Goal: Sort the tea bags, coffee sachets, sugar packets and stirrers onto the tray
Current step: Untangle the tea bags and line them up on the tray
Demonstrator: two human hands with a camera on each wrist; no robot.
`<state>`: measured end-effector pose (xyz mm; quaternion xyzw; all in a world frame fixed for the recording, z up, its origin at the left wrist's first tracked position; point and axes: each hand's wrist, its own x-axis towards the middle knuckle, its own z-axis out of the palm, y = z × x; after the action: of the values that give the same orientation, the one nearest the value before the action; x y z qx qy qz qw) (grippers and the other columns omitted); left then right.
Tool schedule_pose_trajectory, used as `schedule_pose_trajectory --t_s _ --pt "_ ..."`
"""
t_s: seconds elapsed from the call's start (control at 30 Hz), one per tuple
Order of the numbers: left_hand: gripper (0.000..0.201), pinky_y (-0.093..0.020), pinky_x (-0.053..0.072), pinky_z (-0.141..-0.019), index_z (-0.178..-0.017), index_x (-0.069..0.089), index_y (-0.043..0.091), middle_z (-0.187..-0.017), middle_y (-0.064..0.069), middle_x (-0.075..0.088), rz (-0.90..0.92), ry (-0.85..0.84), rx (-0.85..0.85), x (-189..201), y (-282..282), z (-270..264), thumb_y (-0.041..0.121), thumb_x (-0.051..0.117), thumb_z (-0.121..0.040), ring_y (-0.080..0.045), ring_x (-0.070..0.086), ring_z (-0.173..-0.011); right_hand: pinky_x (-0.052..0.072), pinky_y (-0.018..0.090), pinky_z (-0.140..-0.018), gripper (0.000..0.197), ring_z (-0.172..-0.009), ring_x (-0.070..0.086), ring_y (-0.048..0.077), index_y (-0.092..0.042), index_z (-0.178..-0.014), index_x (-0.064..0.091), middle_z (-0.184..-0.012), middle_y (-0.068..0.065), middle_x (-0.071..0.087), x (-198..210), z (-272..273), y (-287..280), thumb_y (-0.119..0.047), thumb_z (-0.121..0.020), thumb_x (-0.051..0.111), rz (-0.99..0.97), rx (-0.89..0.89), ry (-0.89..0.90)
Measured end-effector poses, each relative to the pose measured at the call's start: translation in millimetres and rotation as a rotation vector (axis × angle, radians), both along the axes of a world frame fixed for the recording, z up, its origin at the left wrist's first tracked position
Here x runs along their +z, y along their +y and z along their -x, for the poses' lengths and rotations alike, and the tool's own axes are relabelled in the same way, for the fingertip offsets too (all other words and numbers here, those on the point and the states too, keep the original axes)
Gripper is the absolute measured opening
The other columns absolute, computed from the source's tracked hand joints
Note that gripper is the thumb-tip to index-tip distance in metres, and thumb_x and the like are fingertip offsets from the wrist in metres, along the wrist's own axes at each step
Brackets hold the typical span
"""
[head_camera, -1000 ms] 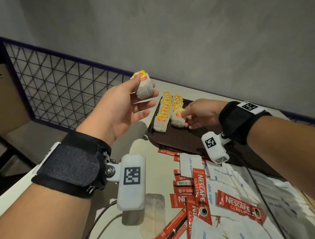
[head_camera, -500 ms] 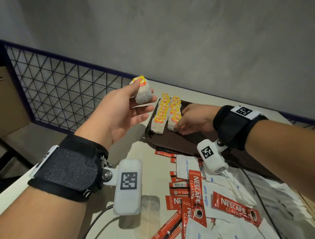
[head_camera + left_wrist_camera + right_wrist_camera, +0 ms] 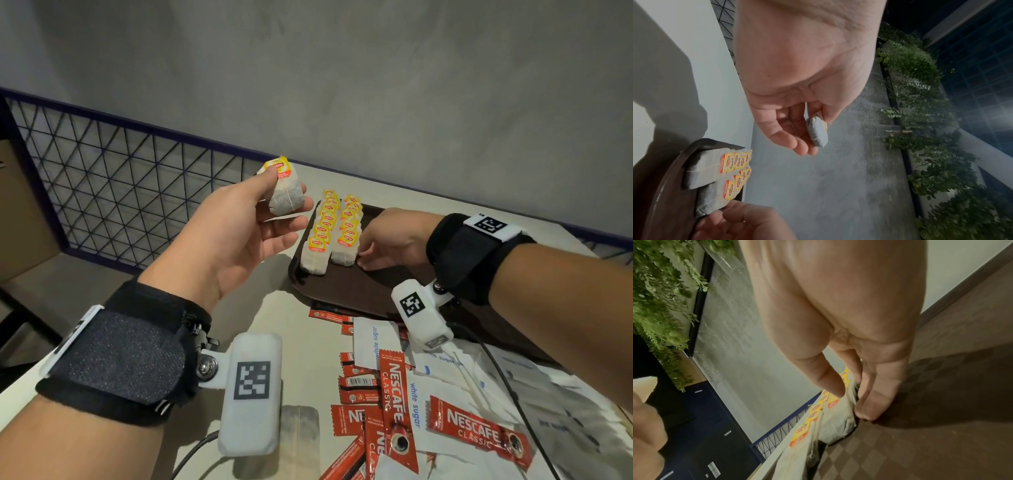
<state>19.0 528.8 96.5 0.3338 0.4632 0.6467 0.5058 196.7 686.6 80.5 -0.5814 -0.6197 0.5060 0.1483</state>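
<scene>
A person's left hand (image 3: 236,236) is raised above the pale table (image 3: 294,346), thumb and curled fingers pinching a small stack of tea bags (image 3: 284,195), soft off-white paper pouches topped by a yellow-and-red tag, held in the air just left of the dark brown tray (image 3: 346,284). On the tray's far left corner lie two rows of tea bags (image 3: 330,233), overlapping like shingles with their yellow tags facing up. The right hand (image 3: 390,240) rests low on the tray, fingers straight and close together, fingertips touching the right-hand row's side while the thumb sits over its tags. The tray is smooth plastic with a raised, rounded rim and a faint checkered texture on its floor. In front of it, on the table, a loose heap crowds the near right: glossy red coffee sachets (image 3: 479,431) printed "Nescafe Classic" and flat white sugar packets (image 3: 370,342) with blue lettering, overlapping one another at odd angles and partly hidden by the right forearm. Black fabric wrist straps carry white camera housings with square printed markers. A dark wire-mesh panel (image 3: 113,185) stands at the table's left edge, and a grey plastered wall (image 3: 376,85) rises behind.
</scene>
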Motion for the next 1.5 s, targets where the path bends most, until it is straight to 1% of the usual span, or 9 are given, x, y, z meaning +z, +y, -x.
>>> schedule_pose_trajectory --t_s 0.13,0.33,0.53,0.7,1.03,1.1,1.17,1.4,1.5 --pt "0.038 -0.023 0.057 -0.062 -0.105 0.074 0.013 -0.092 -0.004 0.080 -0.007 0.000 -0.003 1 0 0 0.040 0.048 -0.108 -0.012 0.069 -0.070 0.060 0.031 -0.059 0.044 -0.087 0.069 0.026 0.000 -0.136 0.052 -0.130 0.021 0.061 -1 0 1 0.008 -0.093 0.050 -0.016 -0.002 -0.019" --pt "0.038 -0.021 0.058 -0.059 -0.106 0.075 0.012 -0.091 -0.004 0.080 -0.010 -0.005 -0.005 3 0 -1 0.039 0.048 -0.108 -0.013 0.069 -0.069 0.060 0.034 -0.067 0.041 -0.095 0.066 0.027 -0.001 -0.136 0.053 -0.122 0.019 0.062 -1 -3 7 0.001 -0.095 0.054 -0.023 -0.023 -0.012" --pt "0.038 -0.022 0.058 -0.058 -0.107 0.074 0.010 -0.092 -0.006 0.080 -0.021 -0.017 -0.002 4 -1 -1 0.039 0.049 -0.107 -0.014 0.069 -0.069 0.055 0.037 -0.067 0.071 -0.107 0.062 0.035 -0.003 -0.150 0.037 -0.128 0.022 0.055 7 2 22 -0.053 -0.101 0.053 -0.023 -0.151 0.109" --pt "0.038 -0.021 0.058 -0.055 -0.106 0.075 0.010 -0.092 -0.007 0.080 -0.021 -0.026 -0.007 0 3 1 0.039 0.050 -0.107 -0.013 0.069 -0.068 0.049 0.041 -0.085 0.089 -0.110 0.055 0.032 -0.004 -0.150 0.038 -0.147 0.021 0.049 6 9 35 -0.074 -0.096 0.036 -0.003 -0.096 0.065" --pt "0.038 -0.023 0.057 -0.055 -0.109 0.076 0.010 -0.097 -0.009 0.081 -0.035 -0.044 -0.001 -3 8 5 0.041 0.053 -0.104 -0.014 0.070 -0.068 0.052 0.033 -0.081 0.088 -0.117 0.062 0.028 -0.013 -0.143 0.046 -0.128 0.018 0.059 1 7 55 -0.082 -0.091 0.030 -0.056 -0.082 -0.016" --pt "0.038 -0.023 0.057 -0.055 -0.109 0.076 0.011 -0.097 -0.009 0.081 -0.033 -0.042 0.001 -3 8 6 0.041 0.053 -0.104 -0.014 0.070 -0.068 0.051 0.028 -0.067 0.086 -0.089 0.064 0.022 -0.012 -0.135 0.052 -0.110 0.012 0.061 0 8 56 -0.082 -0.091 0.030 -0.082 -0.077 -0.042" --pt "0.038 -0.022 0.057 -0.054 -0.108 0.076 0.011 -0.096 -0.008 0.081 -0.033 -0.039 -0.001 -3 8 7 0.041 0.053 -0.104 -0.013 0.071 -0.067 0.043 0.024 -0.055 0.085 -0.068 0.049 0.017 -0.013 -0.131 0.055 -0.093 0.008 0.051 -1 11 58 -0.083 -0.090 0.030 -0.093 -0.067 -0.067" --pt "0.039 -0.021 0.055 -0.052 -0.106 0.076 0.009 -0.093 -0.009 0.081 -0.037 0.002 -0.020 -4 7 3 0.040 0.053 -0.103 -0.013 0.069 -0.065 0.041 0.029 -0.061 0.080 -0.072 0.044 0.019 -0.018 -0.132 0.052 -0.099 0.009 0.051 -4 11 64 -0.082 -0.091 0.030 -0.135 -0.074 -0.125" --pt "0.039 -0.024 0.054 -0.056 -0.110 0.075 0.008 -0.096 -0.010 0.081 -0.034 0.050 -0.048 -3 6 1 0.041 0.054 -0.103 -0.015 0.070 -0.068 0.045 0.033 -0.067 0.075 -0.081 0.055 0.022 -0.019 -0.128 0.045 -0.108 0.012 0.055 -1 9 61 -0.082 -0.091 0.031 -0.110 -0.063 -0.125"
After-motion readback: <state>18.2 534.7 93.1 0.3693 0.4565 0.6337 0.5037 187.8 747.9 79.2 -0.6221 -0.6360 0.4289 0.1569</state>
